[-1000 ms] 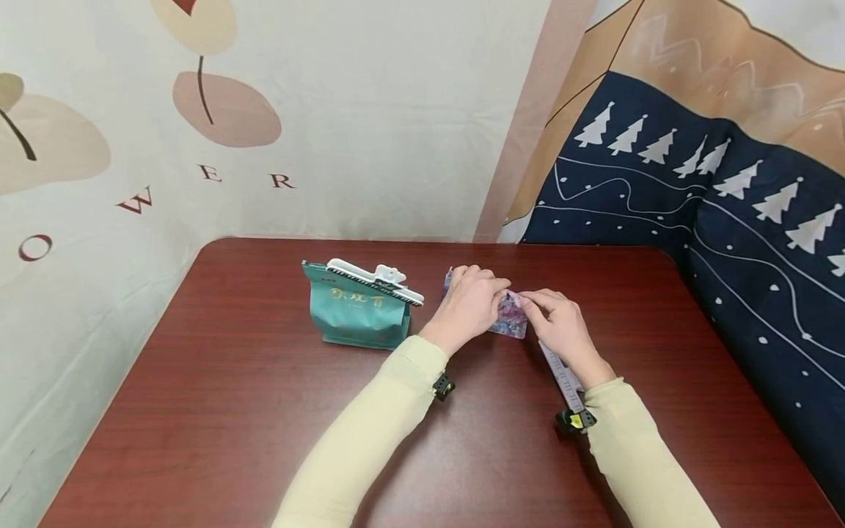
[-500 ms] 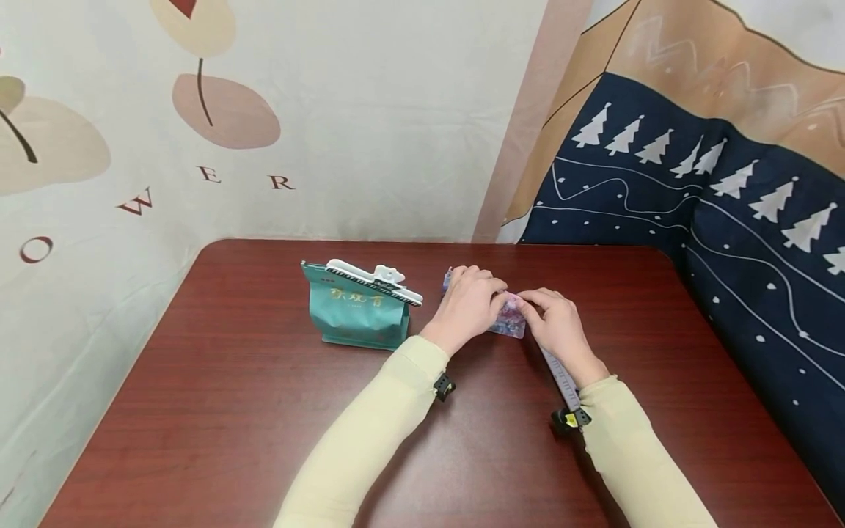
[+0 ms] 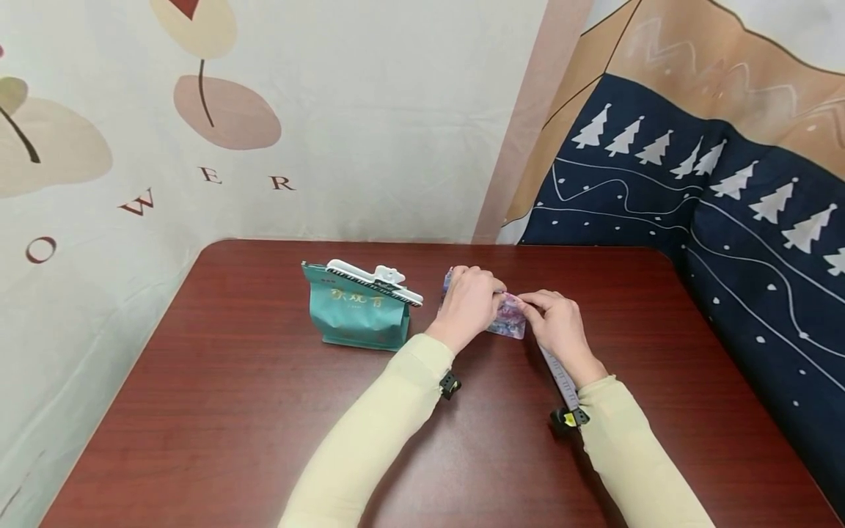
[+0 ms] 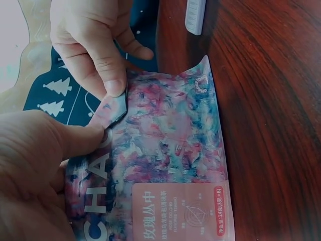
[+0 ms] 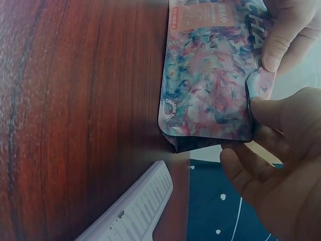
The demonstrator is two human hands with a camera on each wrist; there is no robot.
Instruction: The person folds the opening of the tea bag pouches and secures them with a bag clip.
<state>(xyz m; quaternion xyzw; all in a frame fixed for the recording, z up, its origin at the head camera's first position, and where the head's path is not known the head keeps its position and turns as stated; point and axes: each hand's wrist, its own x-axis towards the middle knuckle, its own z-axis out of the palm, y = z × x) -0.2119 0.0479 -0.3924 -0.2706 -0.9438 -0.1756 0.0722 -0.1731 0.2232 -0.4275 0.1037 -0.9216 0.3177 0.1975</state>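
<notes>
A tea pouch [image 3: 510, 319] with a pink, purple and blue pattern stands on the table, its top edge folded over. In the left wrist view, the front of the pouch [image 4: 165, 125] shows a pink label and large white letters. My left hand [image 3: 469, 304] pinches the folded top with thumb and fingers. At the right end of that fold, my right hand [image 3: 557, 326] pinches the turned-down corner between thumb and index finger. A long pale lavender bar [image 5: 131, 208] with a row of ridge-like marks lies on the table below the right hand.
Left of the hands stands a green bag [image 3: 359, 312], its top held by a white bag clip [image 3: 372, 280] with a striped edge. The dark red wooden table [image 3: 251, 411] ends at a pale curtain [image 3: 370, 147] behind. A navy cloth with trees [image 3: 620, 191] hangs at the right.
Both hands keep their grip on the top of the tea pouch. The left wrist has shifted slightly right; the right hand drew slightly left earlier. The green bag has stayed in place.
</notes>
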